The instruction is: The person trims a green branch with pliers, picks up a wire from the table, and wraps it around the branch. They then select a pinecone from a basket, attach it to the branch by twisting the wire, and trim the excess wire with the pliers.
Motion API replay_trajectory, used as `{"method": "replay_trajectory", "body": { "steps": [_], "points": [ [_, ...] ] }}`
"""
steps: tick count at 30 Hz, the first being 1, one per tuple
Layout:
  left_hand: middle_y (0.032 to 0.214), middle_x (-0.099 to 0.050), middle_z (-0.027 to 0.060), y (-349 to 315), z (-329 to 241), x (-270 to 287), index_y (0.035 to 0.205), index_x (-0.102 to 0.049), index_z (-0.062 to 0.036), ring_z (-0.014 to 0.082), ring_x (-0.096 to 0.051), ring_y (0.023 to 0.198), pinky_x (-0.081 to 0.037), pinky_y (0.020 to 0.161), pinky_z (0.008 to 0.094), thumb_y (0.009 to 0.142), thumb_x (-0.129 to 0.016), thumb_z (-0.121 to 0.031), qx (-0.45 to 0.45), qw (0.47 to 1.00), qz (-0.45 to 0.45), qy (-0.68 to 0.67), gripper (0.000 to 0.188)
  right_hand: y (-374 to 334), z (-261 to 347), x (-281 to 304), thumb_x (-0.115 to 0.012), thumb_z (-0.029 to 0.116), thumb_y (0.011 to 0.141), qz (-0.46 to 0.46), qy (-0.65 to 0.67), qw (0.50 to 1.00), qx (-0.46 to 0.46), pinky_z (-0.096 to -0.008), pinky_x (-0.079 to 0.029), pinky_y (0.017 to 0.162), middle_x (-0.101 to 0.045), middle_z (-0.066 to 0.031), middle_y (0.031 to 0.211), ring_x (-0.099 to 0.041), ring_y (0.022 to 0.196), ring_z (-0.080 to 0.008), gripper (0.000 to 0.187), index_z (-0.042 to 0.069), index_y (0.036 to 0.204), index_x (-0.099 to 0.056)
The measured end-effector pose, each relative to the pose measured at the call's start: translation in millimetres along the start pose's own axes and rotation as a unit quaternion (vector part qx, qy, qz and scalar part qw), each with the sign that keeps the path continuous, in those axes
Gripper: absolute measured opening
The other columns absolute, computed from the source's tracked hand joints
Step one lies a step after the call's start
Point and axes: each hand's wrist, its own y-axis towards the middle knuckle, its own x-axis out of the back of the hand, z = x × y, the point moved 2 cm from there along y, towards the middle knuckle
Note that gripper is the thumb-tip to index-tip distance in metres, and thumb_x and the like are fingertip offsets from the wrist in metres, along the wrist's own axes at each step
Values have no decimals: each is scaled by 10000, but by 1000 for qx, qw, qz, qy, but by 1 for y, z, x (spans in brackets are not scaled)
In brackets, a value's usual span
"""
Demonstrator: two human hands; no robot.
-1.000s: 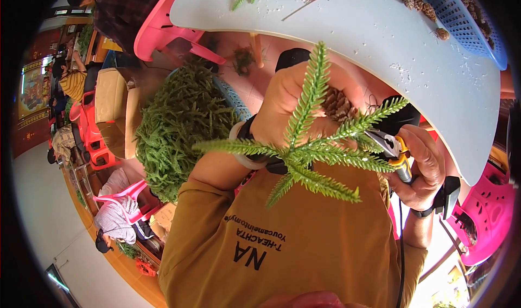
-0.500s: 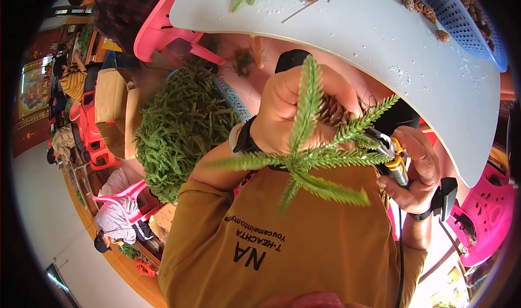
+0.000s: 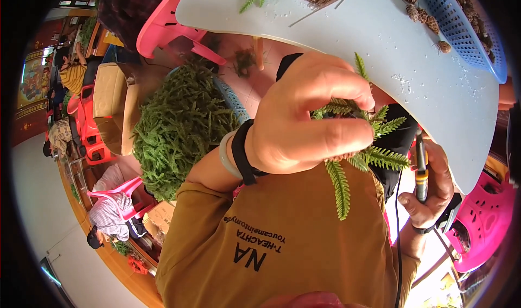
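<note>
Your left hand [image 3: 304,123] is gripping the green sprig [image 3: 384,157], which is sitting between your shirt [image 3: 282,221] and the curved table edge [image 3: 404,93]; your right hand [image 3: 438,180] is gripping pliers [image 3: 421,177], a narrow gap parting them from the sprig. Greenery heap [image 3: 182,123] is showing beside your left forearm [image 3: 214,164].

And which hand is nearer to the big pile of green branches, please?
Left. The left hand is to the right of the pile; the right hand, holding pliers, is farther right.
</note>
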Motion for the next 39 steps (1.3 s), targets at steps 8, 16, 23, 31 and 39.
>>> {"method": "replay_trajectory", "body": {
  "steps": [8,16,23,31,39],
  "points": [
    [903,-515,49,-8,-21,8,849,-685,-140,257,-536,860,-491,828,500,605,-773,-43,-57,993,-27,103,277,2,9,-29,-832,178,602,25,-2,1000,-11,-337,-418,900,-522,-213,1169,-545,1028,-246,720,-63,1209,-530],
    [825,-498,20,-16,-32,2,767,-654,-138,236,-533,827,-484,804,501,581,-710,-70,-108,963,-76,234,206,-2,26,-43,-820,156,610,38,13,996,-80,-333,-441,875,-515,-227,1189,-556,1015,-245,699,-60,1210,-533],
    [770,-523,8,-21,-35,-9,646,-586,-110,223,-563,759,-486,778,508,578,-633,-110,-157,926,-167,300,84,-6,27,-50,-813,142,607,49,12,996,-70,-333,-463,828,-548,-227,1135,-581,964,-256,679,-69,1192,-540],
    [752,-520,5,-25,-34,-11,635,-572,-106,216,-569,752,-489,768,501,565,-627,-132,-152,921,-162,319,93,-7,28,-55,-804,82,585,39,-34,997,-62,-314,-473,792,-583,-217,1065,-595,922,-251,671,-80,1182,-543],
    [757,-528,-3,-29,-31,-12,658,-594,-111,188,-563,744,-480,680,445,572,-624,-132,-173,920,-123,330,94,-8,16,-49,-789,9,576,51,-18,997,-63,-309,-478,798,-576,-212,1083,-597,939,-250,670,-78,1192,-540]
  ]
}}
